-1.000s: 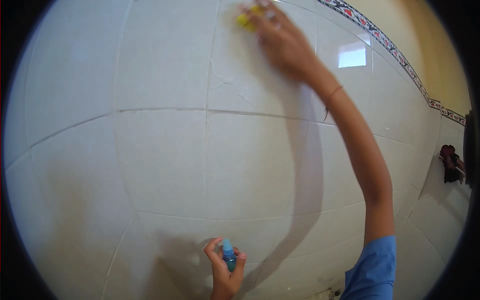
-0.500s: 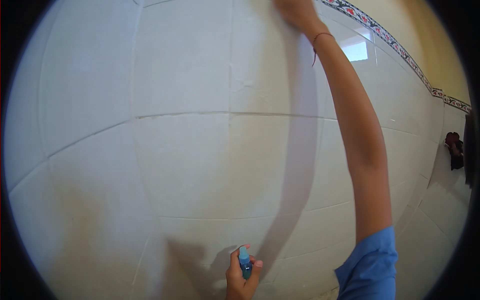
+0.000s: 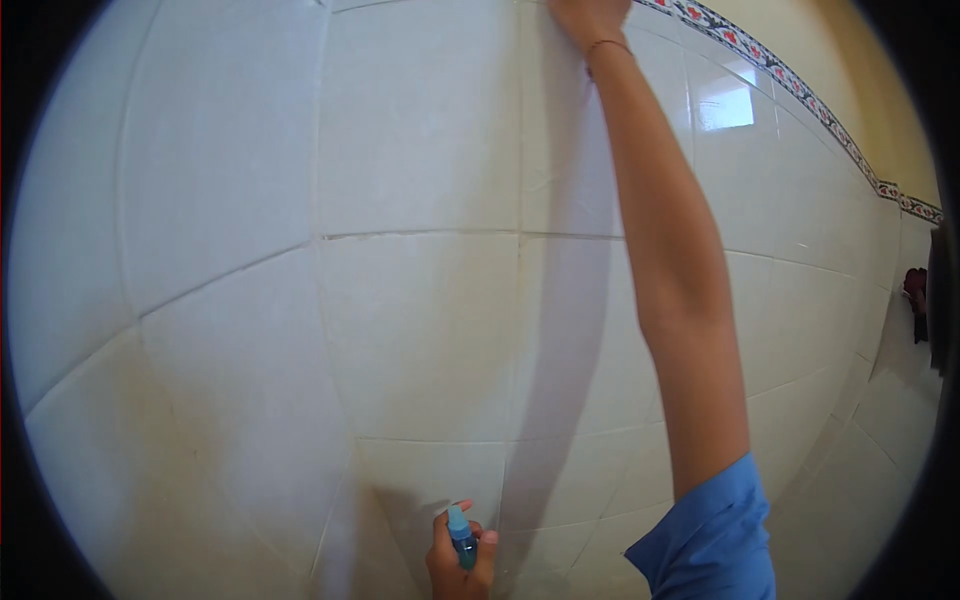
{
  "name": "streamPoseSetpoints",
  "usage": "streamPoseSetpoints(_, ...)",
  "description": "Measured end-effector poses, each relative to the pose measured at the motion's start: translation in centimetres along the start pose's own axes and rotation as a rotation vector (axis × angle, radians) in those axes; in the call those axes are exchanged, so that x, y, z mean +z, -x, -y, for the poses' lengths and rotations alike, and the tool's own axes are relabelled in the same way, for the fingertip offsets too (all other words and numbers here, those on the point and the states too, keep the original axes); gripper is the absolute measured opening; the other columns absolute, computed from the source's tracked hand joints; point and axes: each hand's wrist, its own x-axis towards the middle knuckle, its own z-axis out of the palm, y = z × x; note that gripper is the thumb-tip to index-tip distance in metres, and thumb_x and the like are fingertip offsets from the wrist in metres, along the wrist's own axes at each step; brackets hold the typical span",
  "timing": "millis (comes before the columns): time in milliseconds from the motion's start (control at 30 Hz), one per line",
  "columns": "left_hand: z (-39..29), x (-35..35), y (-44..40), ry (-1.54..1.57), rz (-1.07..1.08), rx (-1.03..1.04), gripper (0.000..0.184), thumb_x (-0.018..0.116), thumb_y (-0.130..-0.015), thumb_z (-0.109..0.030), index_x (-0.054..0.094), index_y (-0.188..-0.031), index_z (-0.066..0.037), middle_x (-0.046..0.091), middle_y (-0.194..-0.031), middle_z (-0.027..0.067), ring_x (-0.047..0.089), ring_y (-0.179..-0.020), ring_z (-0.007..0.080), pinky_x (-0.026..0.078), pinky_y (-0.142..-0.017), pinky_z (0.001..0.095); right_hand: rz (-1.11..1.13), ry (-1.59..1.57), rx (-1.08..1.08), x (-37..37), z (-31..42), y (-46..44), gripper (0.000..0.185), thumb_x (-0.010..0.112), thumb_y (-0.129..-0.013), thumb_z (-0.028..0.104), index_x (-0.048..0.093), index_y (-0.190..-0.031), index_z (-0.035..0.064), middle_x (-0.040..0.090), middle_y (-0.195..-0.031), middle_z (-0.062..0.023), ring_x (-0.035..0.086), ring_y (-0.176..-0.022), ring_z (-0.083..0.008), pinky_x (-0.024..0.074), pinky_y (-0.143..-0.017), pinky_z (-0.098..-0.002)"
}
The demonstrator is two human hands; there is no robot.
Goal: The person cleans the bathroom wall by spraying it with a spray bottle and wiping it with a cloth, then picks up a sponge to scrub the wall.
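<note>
At the bottom of the view, my left hand (image 3: 462,560) is wrapped round a small blue spray bottle (image 3: 463,538), which stands upright with its light blue top showing and one finger over it. My right hand (image 3: 592,14) is up against the tiled wall (image 3: 420,330) at the top edge. Its fingers are cut off by the frame, so whatever it holds is hidden. A thin red string circles the right wrist, and a blue sleeve covers the upper arm.
A patterned border strip (image 3: 780,80) runs along the upper right of the tiles, beneath a yellowish wall. Dark red and black items (image 3: 916,300) hang at the far right. Light reflects off the tiles near the right arm.
My right hand, earlier seen with a yellow item against the tiles, has moved up until its fingers left the view. The wall has shifted right in view. The left hand still holds the bottle.
</note>
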Motion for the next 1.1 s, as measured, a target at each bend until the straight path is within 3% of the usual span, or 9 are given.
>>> streamPoseSetpoints(100,-2.2,0.6,-1.0,0.04,-0.021,-0.093,0.038,0.063,-0.102,-0.014,0.054,-0.137,-0.003,0.055,-0.089,-0.0006,0.051,-0.072,0.0083,0.045,-0.065,0.0231,0.153,-0.154,-0.048,0.1,5.7,0.0,0.032,0.049,-0.085,0.003,0.066,-0.107,-0.0113,0.068,-0.112,-0.03,0.06,-0.115,-0.0424,0.0361,-0.117,-0.0505)
streamPoseSetpoints(167,-3.2,0.9,-1.0,0.1,-0.018,-0.161,0.038,0.064,-0.101,-0.013,0.054,-0.137,-0.003,0.055,-0.09,-0.0005,0.051,-0.075,0.0085,0.045,-0.068,0.0232,0.107,-0.408,-0.345,0.3,8.9,1.6,0.035,0.05,-0.082,-0.002,0.065,-0.112,-0.0111,0.067,-0.114,-0.0309,0.059,-0.117,-0.0443,0.0345,-0.118,-0.053)
streamPoseSetpoints(433,-3.3,1.0,0.3,-0.037,-0.06,-0.04,0.054,0.068,-0.1,-0.02,0.043,-0.146,-0.008,0.06,-0.095,0.0057,0.057,-0.085,0.017,0.049,-0.081,0.0317,0.08,-0.221,-0.041,0.8,9.8,0.0,0.038,0.051,-0.085,0.001,0.066,-0.117,-0.0125,0.063,-0.128,-0.0312,0.053,-0.13,-0.0431,0.0298,-0.121,-0.0506)
streamPoseSetpoints(533,-2.4,0.2,0.5,-0.152,-0.014,0.016,0.058,0.068,-0.1,-0.023,0.038,-0.148,-0.008,0.06,-0.097,0.0081,0.058,-0.088,0.0181,0.049,-0.083,0.0325,0.05,-0.503,-0.554,-0.2,14.6,2.4,0.038,0.052,-0.085,0.001,0.062,-0.115,-0.0183,0.066,-0.119,-0.0307,0.055,-0.127,-0.0409,0.0327,-0.12,-0.0478)
streamPoseSetpoints(800,-3.5,-1.9,1.4,-0.19,-0.105,-0.046,0.051,0.064,-0.101,-0.017,0.039,-0.144,-0.007,0.059,-0.099,0.0084,0.055,-0.086,0.0188,0.049,-0.082,0.0339,0.36,-0.437,-0.184,-2.5,14.0,0.3,0.034,0.051,-0.084,0.001,0.064,-0.11,-0.0162,0.066,-0.115,-0.0323,0.059,-0.119,-0.042,0.0355,-0.119,-0.0479)
streamPoseSetpoints(867,-3.7,-2.5,1.4,-0.188,-0.134,-0.021,0.049,0.063,-0.101,-0.015,0.039,-0.144,-0.006,0.059,-0.098,0.0084,0.055,-0.085,0.0187,0.049,-0.081,0.0339,0.01,-0.557,-0.506,-2.6,15.9,4.4,0.031,0.05,-0.083,-0.001,0.065,-0.107,-0.0143,0.065,-0.116,-0.0341,0.059,-0.118,-0.045,0.0367,-0.117,-0.0496)
streamPoseSetpoints(933,-3.6,-2.5,1.4,-0.161,-0.116,-0.029,0.05,0.062,-0.101,-0.012,0.039,-0.144,-0.006,0.058,-0.097,0.008,0.054,-0.084,0.0174,0.048,-0.08,0.0331,0.04,-0.656,-0.557,-2.8,13.5,3.2,0.031,0.047,-0.083,-0.001,0.065,-0.105,-0.0137,0.064,-0.118,-0.0355,0.058,-0.117,-0.0474,0.0376,-0.116,-0.0507)
streamPoseSetpoints(1000,-4.1,-2.8,1.8,-0.203,-0.101,-0.03,0.05,0.062,-0.101,-0.012,0.039,-0.145,-0.006,0.057,-0.097,0.0077,0.053,-0.084,0.0168,0.048,-0.08,0.0325,0.3,-0.517,-0.36,-1.5,9.2,0.3,0.033,0.046,-0.084,-0.002,0.064,-0.109,-0.015,0.064,-0.118,-0.0361,0.058,-0.116,-0.0478,0.0381,-0.115,-0.0507)
streamPoseSetpoints(1100,-4.1,-2.5,1.9,-0.179,-0.098,-0.021,0.05,0.063,-0.101,-0.014,0.04,-0.145,-0.006,0.056,-0.096,0.0071,0.052,-0.083,0.0157,0.047,-0.08,0.0318,0.339,-0.497,-0.228,-2.8,8.8,1.0,0.034,0.046,-0.085,-0.003,0.063,-0.112,-0.0155,0.062,-0.122,-0.0366,0.056,-0.119,-0.0489,0.0373,-0.116,-0.0504)
